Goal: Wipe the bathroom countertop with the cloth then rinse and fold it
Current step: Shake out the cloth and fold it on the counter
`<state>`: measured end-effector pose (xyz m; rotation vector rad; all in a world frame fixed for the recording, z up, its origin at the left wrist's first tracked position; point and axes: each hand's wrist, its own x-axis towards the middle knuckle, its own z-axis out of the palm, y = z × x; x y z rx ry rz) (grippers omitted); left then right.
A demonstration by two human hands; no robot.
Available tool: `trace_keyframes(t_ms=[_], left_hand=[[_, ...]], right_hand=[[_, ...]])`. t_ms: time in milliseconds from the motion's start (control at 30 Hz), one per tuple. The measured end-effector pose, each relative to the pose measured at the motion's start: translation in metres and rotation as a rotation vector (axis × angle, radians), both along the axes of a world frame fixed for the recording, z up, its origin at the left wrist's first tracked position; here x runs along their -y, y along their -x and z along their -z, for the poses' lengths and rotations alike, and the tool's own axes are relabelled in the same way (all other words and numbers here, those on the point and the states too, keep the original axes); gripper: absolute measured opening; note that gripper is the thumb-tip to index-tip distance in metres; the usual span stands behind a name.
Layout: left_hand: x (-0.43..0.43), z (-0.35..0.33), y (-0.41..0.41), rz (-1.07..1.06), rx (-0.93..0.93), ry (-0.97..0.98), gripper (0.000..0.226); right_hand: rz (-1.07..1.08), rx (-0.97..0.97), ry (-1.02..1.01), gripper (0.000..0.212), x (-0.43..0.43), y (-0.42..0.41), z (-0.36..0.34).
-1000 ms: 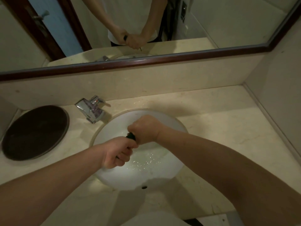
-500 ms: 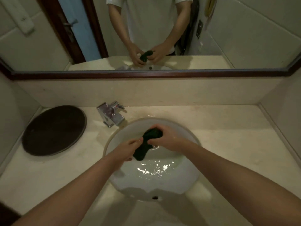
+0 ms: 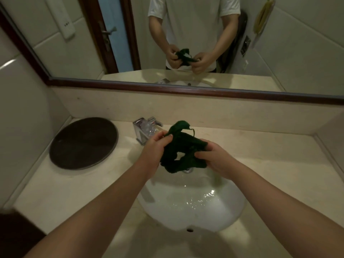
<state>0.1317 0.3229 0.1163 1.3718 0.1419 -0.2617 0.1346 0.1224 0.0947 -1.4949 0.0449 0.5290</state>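
Bathroom vanity, seen from my head camera. The cream stone surface (image 3: 270,174) runs wall to wall and carries everything below the mirror (image 3: 186,34), whose wooden lower rail crosses at 12 o'clock; its reflection shows the same pair of hands and cloth from the front. The white basin (image 3: 195,207) is sunk into the surface at centre, and water lies glinting in its bowl. I hold my work above it, so, as I judge, any drip falls into the bowl and not onto the wiped stone. At 9 o'clock of the basin a dark round tray (image 3: 83,143) lies flat on the surface, well apart from the work. The chrome tap (image 3: 146,130) stands at about 11 o'clock of the basin, just behind my left hand; no running stream is visible.

The dark green cloth (image 3: 181,151) hangs in the air between my hands, over the far rim of the basin. It is bunched and twisted, with one corner standing up at 12 o'clock and a loose thread curling off it. My left hand (image 3: 155,151) has its grip closed on the left edge; my right hand (image 3: 216,159) pinches the right edge between thumb and fingers. The hands are set apart, which I judge serves to open the wad out. Folding is not yet done.
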Motion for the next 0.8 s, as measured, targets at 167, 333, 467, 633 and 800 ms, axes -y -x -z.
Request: trace_keyframes(t_ms=[167, 333, 467, 633, 800], left_hand=[[-0.007, 0.000, 0.000, 0.025, 0.040, -0.030, 0.019], [-0.012, -0.005, 0.002, 0.003, -0.005, -0.006, 0.031], [-0.018, -0.014, 0.004, 0.073, 0.120, -0.271, 0.026], [-0.014, -0.017, 0.001, 0.122, 0.299, -0.551, 0.023], [-0.033, -0.024, -0.006, 0.148, 0.389, -0.716, 0.021]], right_hand=[[-0.028, 0.103, 0.136, 0.030, -0.014, 0.001, -0.022], [0.140, 0.371, 0.415, 0.016, -0.036, -0.007, -0.045], [0.225, 0.330, 0.248, 0.024, -0.042, -0.007, -0.060], [0.249, 0.235, 0.053, 0.016, -0.051, -0.005, -0.083], [0.281, 0.235, -0.020, 0.018, -0.039, -0.012, -0.104]])
